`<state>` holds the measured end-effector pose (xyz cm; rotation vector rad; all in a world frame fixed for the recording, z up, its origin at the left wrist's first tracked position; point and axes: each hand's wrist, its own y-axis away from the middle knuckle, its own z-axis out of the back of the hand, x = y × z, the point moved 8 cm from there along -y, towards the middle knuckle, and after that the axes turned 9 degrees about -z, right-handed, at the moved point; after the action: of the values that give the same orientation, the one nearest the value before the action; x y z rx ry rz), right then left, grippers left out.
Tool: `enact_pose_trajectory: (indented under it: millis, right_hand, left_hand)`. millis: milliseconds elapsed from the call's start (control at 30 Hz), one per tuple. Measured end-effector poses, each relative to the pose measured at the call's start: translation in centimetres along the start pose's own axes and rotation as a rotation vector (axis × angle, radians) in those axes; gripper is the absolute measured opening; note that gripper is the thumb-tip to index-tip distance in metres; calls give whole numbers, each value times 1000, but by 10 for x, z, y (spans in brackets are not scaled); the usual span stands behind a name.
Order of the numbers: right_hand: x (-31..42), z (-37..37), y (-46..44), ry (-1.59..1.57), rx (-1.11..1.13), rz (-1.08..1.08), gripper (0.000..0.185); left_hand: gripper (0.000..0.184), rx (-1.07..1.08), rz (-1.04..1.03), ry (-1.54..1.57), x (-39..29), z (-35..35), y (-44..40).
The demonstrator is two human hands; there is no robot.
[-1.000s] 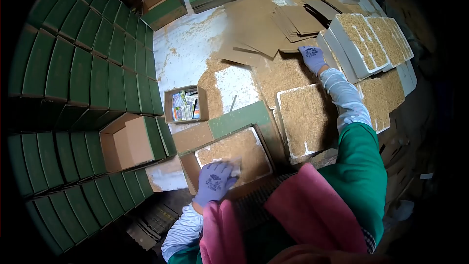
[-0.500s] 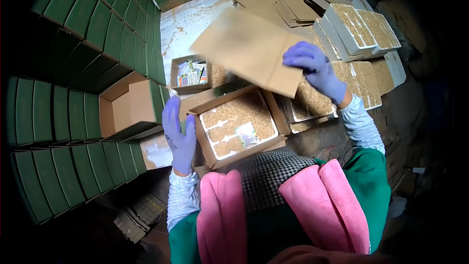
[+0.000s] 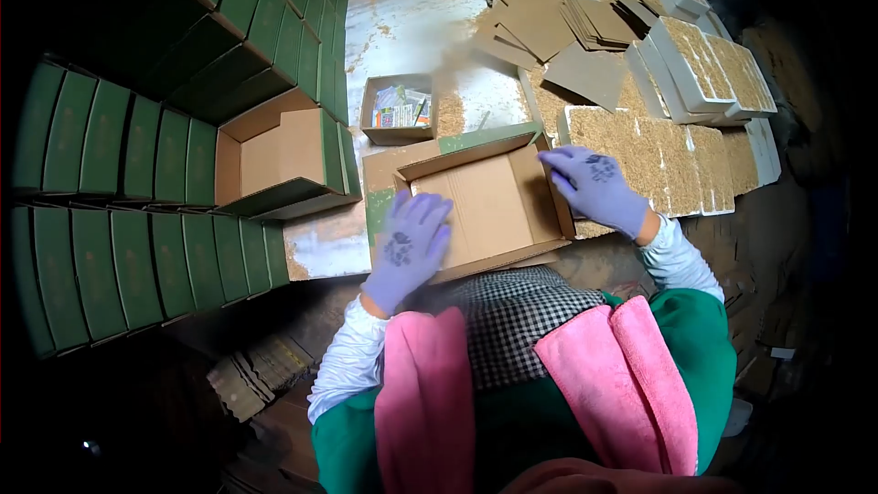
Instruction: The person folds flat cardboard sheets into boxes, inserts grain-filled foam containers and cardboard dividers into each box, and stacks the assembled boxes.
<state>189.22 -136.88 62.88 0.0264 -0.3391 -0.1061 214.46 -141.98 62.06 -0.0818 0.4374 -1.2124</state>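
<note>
In front of me stands a cardboard box (image 3: 494, 261) with green outer faces, its top side open and flaps folded outward. A flat brown cardboard sheet (image 3: 480, 206) lies inside it and hides the contents. My left hand (image 3: 407, 242), in a purple glove, hovers over or touches the box's left side, fingers spread and holding nothing. At the right wall is my right hand (image 3: 594, 187), also gloved, with thumb and forefinger apart beside the edge. Whether its fingertips touch the wall I cannot tell.
Green boxes (image 3: 110, 256) are stacked at the left, one open box (image 3: 283, 165) among them. A small box of printed packets (image 3: 402, 112) sits behind. White-edged blocks with a tan grainy top (image 3: 640, 151) and loose cardboard sheets (image 3: 585, 73) lie at the right.
The cardboard sheet has gone from my right hand into the box, covering the grainy block and packet. My left hand moved right over the box; my right hand came down to its right wall.
</note>
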Motion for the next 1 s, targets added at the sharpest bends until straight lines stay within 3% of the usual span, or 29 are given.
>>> enact_pose_trajectory:
  millis: [67, 100, 133, 200, 233, 267, 333, 367, 400, 467, 500, 600, 633, 733, 767, 800, 867, 933, 1000]
  right_hand:
    - [-41, 13, 7, 16, 24, -391, 55]
    - [-56, -24, 3, 82, 227, -321, 68]
    - [-45, -62, -1, -67, 328, -186, 72]
    - [-13, -100, -10, -63, 266, -98, 76]
    - [6, -90, -13, -19, 274, -75, 72]
    - [6, -88, -18, -80, 247, -58, 68]
    - [-9, -81, -21, -196, 198, -39, 61]
    - [-23, -72, -21, -385, 61, -68, 54]
    - [-51, -75, -18, -655, 17, -335, 48]
    - [-93, -83, -13, -1116, -43, -510, 47]
    - [-94, -79, -14, -1079, -20, -502, 44]
    - [-9, -124, -20, -324, 258, 57, 40]
    - [-5, -144, -22, -179, 328, -5, 51]
    - [-15, -90, -23, -287, -183, -71, 77]
    - [-39, -108, -16, -134, -226, -152, 99]
    - [-60, -142, -17, -514, -70, -284, 106]
    - [-20, -152, -5, -1080, 255, -509, 108]
    - [13, -122, -21, -1236, 282, -477, 80]
    - [25, -105, -31, -1489, 328, -413, 62]
  left_hand:
    - [55, -289, 333, 106, 48, 22, 47]
    - [66, -367, 594, 611, 85, -20, 83]
    - [80, -215, 826, 1083, 94, -65, 95]
    - [90, -235, 825, 1557, 100, -156, 107]
    - [93, -300, 1013, 1631, 68, -130, 86]
    - [90, -294, 802, 1485, 77, -133, 68]
    - [80, -325, 864, 1390, 65, -126, 60]
    - [81, -374, 875, 1386, 65, -132, 62]
    - [81, -422, 885, 1383, 67, -142, 66]
    - [80, -440, 902, 1339, 70, -146, 65]
    - [77, -416, 912, 1300, 67, -139, 60]
    - [75, -342, 962, 1013, 76, -150, 64]
    - [74, -332, 946, 989, 77, -150, 64]
    - [67, -366, 852, 1092, 80, -133, 66]
    - [67, -398, 880, 1135, 86, -133, 77]
    - [67, -428, 908, 1180, 92, -139, 91]
    - [64, -410, 888, 1173, 98, -142, 103]
    - [57, -319, 802, 1066, 105, -132, 96]
    - [55, -548, 837, 1229, 128, -93, 117]
